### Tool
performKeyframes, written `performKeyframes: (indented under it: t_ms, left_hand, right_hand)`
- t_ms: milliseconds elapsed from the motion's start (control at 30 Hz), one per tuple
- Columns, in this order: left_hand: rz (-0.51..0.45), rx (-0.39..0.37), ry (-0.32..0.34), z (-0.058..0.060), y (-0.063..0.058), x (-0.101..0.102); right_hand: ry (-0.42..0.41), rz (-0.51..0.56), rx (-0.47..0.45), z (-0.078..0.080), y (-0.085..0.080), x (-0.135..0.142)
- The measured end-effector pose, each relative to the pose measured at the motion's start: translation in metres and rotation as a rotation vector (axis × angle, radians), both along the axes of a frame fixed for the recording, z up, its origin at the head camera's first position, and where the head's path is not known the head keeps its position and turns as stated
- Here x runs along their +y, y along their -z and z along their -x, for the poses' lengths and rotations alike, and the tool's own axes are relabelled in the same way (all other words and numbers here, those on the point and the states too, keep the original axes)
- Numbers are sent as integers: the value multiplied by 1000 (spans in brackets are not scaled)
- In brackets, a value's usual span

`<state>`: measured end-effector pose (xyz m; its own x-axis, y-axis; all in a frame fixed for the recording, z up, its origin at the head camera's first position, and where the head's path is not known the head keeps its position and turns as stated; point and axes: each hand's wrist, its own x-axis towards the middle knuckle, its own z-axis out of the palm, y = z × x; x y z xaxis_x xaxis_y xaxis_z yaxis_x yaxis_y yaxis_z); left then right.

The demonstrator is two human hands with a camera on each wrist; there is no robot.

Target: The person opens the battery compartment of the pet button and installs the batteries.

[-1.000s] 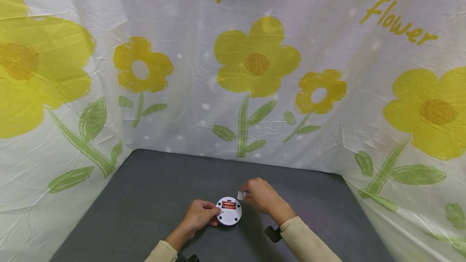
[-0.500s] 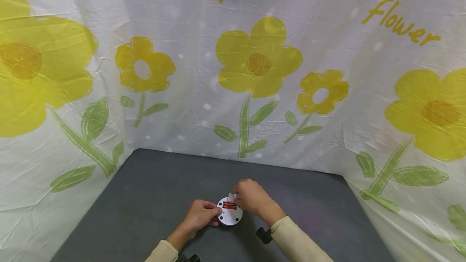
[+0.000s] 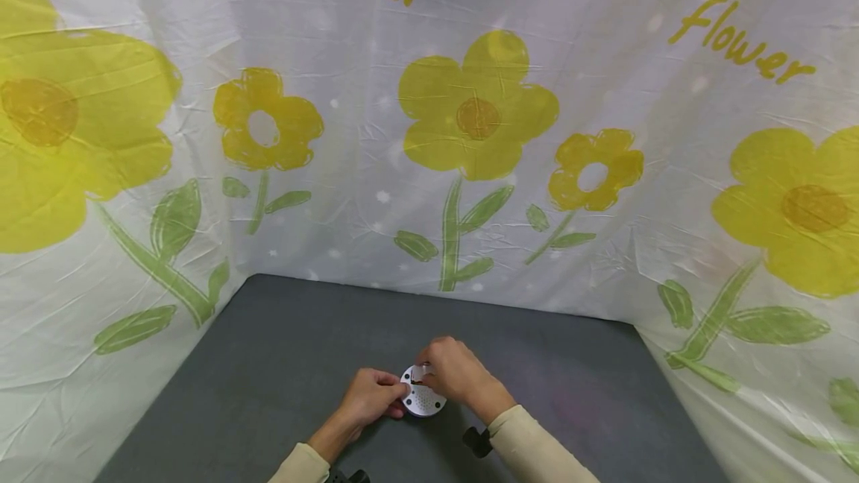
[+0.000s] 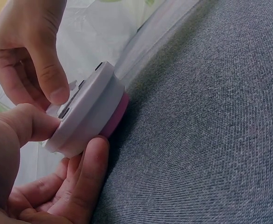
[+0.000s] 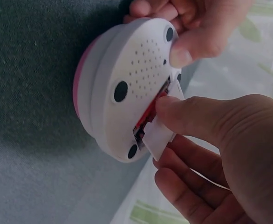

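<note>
A round white battery-powered device lies underside up on the dark table, with speaker holes, black rubber feet and a pink band on its lower side. My left hand grips its left edge, thumb on top and fingers beneath. Between thumb and fingers my right hand pinches a small white battery cover. In the right wrist view that cover stands tilted at the edge of the open battery compartment. Red batteries show inside, partly hidden by the cover and thumb.
Dark grey cloth covers the table. A white curtain printed with yellow flowers hangs behind it and along both sides. Both wrists carry black camera mounts, the right one low over the table.
My right hand has moved left with the battery cover, from beside the device to over its battery compartment, now hiding most of the batteries. My left hand keeps its grip on the device.
</note>
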<state>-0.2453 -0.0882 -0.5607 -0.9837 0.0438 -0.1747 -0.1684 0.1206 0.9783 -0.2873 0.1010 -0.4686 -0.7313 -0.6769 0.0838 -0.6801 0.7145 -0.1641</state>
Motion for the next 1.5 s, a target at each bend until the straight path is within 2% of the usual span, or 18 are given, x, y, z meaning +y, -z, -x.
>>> performKeyframes:
  t_ms: [200,733,1133,1500]
  left_hand:
    - [2,2,-1,0,0,0]
    - [-3,-4,2,0,0,-1]
    - [-31,7,8,0,1,0]
    - [-8,-6,9,-1,-1,0]
  right_hand:
    - [11,10,-18,-2,1,-2]
    - [1,58,32,-1,9,4]
    - [82,85,101,4,13,19]
    - [205,85,32,1,18,19]
